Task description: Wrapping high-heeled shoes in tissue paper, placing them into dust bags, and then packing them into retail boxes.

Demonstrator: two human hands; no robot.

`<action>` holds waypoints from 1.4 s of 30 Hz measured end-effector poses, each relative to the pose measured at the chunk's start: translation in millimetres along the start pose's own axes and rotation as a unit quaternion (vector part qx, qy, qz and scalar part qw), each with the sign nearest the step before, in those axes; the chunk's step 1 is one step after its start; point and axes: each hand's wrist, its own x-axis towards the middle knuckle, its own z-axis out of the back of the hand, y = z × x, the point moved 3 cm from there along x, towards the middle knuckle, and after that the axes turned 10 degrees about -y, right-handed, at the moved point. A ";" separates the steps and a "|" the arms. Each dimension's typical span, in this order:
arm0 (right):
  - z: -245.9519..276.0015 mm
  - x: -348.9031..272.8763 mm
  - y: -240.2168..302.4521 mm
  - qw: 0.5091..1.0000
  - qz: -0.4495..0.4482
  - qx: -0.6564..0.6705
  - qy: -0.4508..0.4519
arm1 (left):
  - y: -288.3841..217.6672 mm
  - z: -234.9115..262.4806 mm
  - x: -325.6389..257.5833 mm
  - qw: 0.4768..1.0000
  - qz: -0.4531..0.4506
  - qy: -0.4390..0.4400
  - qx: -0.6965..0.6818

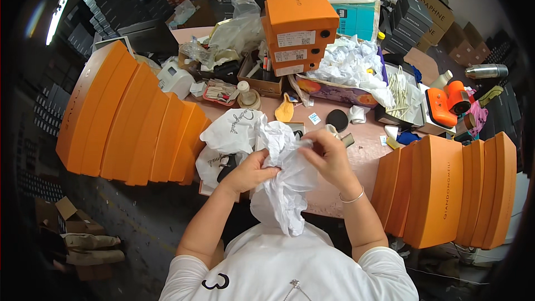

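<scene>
A crumpled sheet of white tissue paper (287, 175) hangs between my hands, in front of my chest. My left hand (249, 174) grips it from the left, the thumb lying over the folds. Opposite, my right hand (329, 159) pinches its upper right part with the fingers drawn together. Just beyond my left hand lies white wrapping with black script (229, 131), and a dark object (227, 165) shows partly among its folds. What that object is I cannot tell. The tissue and my hands hide much of what lies beneath.
Orange shoeboxes line the left (120, 122) and right (446, 189) sides; more orange boxes (301, 17) are piled at the back. Behind the hands, a carton (334, 90) brims with crumpled white paper. A black round lid (336, 119), a yellow-orange cloth piece (284, 109) and a tape roll (248, 99) lie on the table.
</scene>
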 end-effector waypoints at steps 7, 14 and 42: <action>-41.8 -24.7 -83.3 0.883 -0.165 0.400 0.184 | -60.5 12.4 12.0 0.988 0.053 0.020 -0.147; -55.5 -26.5 -59.2 0.788 -0.250 0.549 0.123 | -48.7 23.8 7.4 0.989 -0.042 -0.023 0.140; -1.2 0.9 0.7 0.965 0.041 0.098 0.241 | -25.6 6.8 -10.4 0.882 -0.317 -0.083 0.340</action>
